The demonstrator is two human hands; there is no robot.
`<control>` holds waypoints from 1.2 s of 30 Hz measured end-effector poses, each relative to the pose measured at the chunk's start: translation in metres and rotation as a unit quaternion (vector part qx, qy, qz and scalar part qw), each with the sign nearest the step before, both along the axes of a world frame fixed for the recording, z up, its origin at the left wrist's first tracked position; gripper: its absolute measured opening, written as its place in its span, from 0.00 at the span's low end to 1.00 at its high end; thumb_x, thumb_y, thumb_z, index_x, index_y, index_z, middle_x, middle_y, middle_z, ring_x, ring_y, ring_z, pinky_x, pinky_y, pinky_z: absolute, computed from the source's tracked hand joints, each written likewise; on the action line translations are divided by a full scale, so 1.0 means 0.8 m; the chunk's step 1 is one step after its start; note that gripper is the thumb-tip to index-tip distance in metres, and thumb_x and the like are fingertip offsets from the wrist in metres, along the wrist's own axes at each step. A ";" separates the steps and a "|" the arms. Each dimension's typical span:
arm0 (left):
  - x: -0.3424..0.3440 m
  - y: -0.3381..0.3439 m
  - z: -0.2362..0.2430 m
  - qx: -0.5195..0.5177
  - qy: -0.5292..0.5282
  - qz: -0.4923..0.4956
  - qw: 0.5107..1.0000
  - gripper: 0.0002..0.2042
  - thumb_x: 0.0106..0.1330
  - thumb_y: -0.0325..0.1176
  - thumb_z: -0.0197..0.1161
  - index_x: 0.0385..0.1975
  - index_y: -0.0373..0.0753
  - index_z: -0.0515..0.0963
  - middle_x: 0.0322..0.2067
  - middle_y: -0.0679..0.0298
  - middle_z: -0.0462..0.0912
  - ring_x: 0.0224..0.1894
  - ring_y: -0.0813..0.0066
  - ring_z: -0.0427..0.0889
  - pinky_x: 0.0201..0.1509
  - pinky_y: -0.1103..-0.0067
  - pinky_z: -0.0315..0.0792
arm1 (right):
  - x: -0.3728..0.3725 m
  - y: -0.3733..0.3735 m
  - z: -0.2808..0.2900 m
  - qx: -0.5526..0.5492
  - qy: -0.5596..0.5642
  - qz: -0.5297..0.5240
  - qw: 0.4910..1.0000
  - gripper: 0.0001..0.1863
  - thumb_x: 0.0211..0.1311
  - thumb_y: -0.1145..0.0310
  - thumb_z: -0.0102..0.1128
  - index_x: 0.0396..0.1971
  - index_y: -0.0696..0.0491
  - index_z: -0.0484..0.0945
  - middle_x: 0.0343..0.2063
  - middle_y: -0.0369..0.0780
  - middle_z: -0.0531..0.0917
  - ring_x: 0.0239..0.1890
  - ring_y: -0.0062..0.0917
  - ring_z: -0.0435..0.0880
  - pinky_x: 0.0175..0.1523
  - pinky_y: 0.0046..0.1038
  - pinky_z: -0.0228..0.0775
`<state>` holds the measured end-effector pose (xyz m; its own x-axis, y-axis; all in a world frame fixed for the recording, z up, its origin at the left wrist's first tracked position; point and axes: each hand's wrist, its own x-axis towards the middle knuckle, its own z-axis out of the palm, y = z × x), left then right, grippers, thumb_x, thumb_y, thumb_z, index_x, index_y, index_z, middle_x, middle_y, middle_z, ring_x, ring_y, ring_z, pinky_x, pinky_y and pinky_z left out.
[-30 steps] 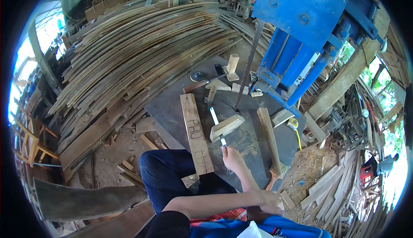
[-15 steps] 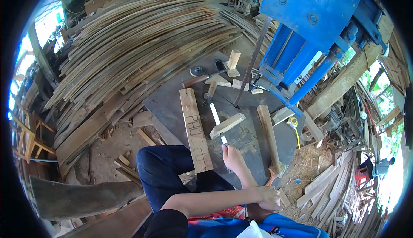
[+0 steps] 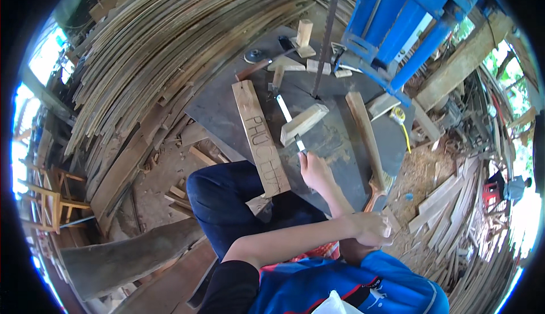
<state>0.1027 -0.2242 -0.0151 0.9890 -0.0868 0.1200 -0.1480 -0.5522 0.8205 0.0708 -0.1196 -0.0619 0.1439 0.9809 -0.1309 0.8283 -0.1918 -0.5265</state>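
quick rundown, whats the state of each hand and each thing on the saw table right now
right hand: on the table, gripping the ruler's near end
left hand: fisted, crossed over the right forearm, holding nothing visible
ruler: flat on the table, passing under the block
block: lying on the ruler by the blade
long board: flat, overhanging the table's near edge
blade: passing down into the table
brush: lying flat, untouched
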 end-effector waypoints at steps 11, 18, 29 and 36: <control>0.002 0.046 0.000 -0.125 -0.138 0.110 0.976 0.16 0.68 0.42 0.55 0.26 0.37 0.81 0.41 0.59 0.85 0.46 0.58 0.81 0.52 0.62 0.72 | 0.009 0.000 0.001 -0.032 0.043 -0.007 0.999 0.23 0.76 0.53 0.42 0.35 0.58 0.76 0.28 0.55 0.84 0.35 0.56 0.83 0.42 0.54 0.75; -0.120 0.251 0.112 0.174 -0.095 0.532 0.824 0.12 0.65 0.39 0.64 0.43 0.39 0.79 0.45 0.55 0.84 0.51 0.55 0.81 0.57 0.68 0.72 | 0.014 0.000 0.017 -0.022 0.064 0.024 0.997 0.21 0.75 0.57 0.42 0.35 0.60 0.75 0.26 0.55 0.84 0.32 0.52 0.85 0.43 0.52 0.76; -0.119 0.318 0.034 0.334 0.135 0.418 0.834 0.26 0.61 0.36 0.67 0.61 0.46 0.72 0.47 0.52 0.83 0.53 0.50 0.79 0.57 0.61 0.73 | 0.017 -0.003 0.011 0.025 0.062 0.045 0.997 0.16 0.73 0.60 0.44 0.34 0.59 0.70 0.19 0.51 0.81 0.24 0.47 0.85 0.29 0.48 0.76; -0.117 0.317 0.035 0.249 0.135 0.438 0.853 0.19 0.62 0.31 0.65 0.55 0.45 0.77 0.47 0.51 0.82 0.50 0.46 0.80 0.55 0.61 0.75 | 0.023 -0.014 0.003 0.088 0.105 0.049 0.989 0.14 0.73 0.62 0.48 0.34 0.59 0.68 0.14 0.49 0.78 0.20 0.50 0.81 0.26 0.49 0.74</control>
<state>0.0090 0.0298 0.0126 0.6865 0.7259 0.0417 0.6577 -0.6444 0.3900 0.0889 -0.1311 -0.0596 0.0353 0.9990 0.0264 0.7067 -0.0063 -0.7075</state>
